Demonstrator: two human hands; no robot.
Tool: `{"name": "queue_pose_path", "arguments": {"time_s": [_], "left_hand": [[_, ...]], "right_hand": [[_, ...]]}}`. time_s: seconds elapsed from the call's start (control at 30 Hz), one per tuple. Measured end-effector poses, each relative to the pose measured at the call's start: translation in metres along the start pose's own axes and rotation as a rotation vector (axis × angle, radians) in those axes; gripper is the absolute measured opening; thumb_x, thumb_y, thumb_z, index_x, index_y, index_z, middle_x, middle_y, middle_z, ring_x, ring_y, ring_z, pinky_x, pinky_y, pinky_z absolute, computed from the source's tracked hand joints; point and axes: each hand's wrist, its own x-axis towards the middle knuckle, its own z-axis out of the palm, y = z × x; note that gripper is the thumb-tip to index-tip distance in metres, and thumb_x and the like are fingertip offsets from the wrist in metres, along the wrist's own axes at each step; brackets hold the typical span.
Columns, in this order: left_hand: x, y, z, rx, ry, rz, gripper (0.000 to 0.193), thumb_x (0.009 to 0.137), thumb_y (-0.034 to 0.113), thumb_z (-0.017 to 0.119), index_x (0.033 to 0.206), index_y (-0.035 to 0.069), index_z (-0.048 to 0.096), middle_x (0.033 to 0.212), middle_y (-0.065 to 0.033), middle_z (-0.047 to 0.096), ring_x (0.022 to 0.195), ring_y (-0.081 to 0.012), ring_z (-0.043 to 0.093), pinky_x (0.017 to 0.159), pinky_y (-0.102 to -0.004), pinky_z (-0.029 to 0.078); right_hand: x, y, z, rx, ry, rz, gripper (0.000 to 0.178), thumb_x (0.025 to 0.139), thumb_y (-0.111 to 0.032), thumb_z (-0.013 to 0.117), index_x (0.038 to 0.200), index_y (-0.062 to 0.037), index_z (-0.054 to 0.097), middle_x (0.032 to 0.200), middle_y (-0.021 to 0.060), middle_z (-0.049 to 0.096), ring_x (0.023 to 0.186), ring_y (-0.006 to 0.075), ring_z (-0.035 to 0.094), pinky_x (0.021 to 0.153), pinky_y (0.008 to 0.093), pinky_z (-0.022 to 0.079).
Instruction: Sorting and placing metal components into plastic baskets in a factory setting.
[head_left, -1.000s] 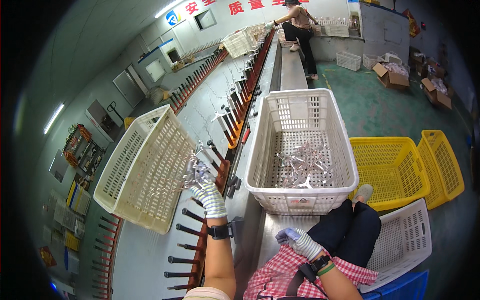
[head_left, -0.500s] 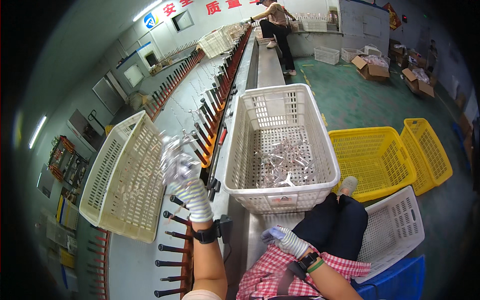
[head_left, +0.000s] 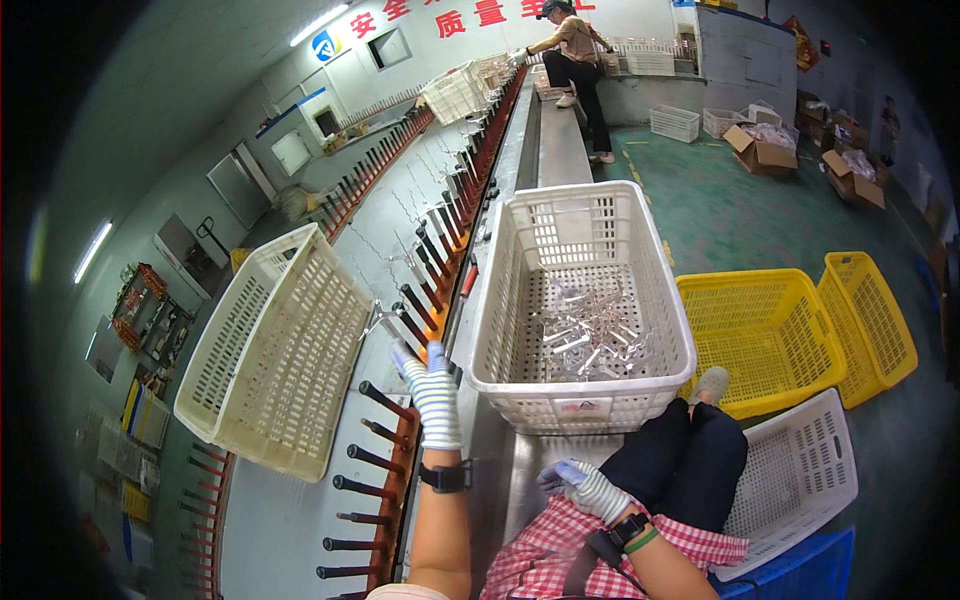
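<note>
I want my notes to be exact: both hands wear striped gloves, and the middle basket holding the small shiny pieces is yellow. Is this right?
Not quite: the middle basket holding the small shiny pieces is white, not yellow, as the head view shows. The left hand and right hand do both wear striped gloves.

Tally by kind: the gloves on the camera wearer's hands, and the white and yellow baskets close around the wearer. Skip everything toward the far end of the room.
Gloves: 2
White baskets: 3
Yellow baskets: 2
Total: 7
</note>
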Motion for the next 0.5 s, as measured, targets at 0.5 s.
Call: {"name": "queue_pose_path", "arguments": {"time_s": [0.5], "left_hand": [[0.039,0.026,-0.031,-0.229,0.139,0.119,0.022,0.088,0.008,0.049,0.107,0.002,0.057,0.092,-0.0028,0.058,0.075,-0.0094,0.048,0.069,-0.0241,0.041]], "right_hand": [[-0.005,-0.001,0.003,0.109,0.019,0.017,0.038,0.088,-0.032,0.05,0.1,0.0023,0.058,0.092,0.012,0.062,0.084,0.021,0.06,0.081,0.0347,0.045]]}}
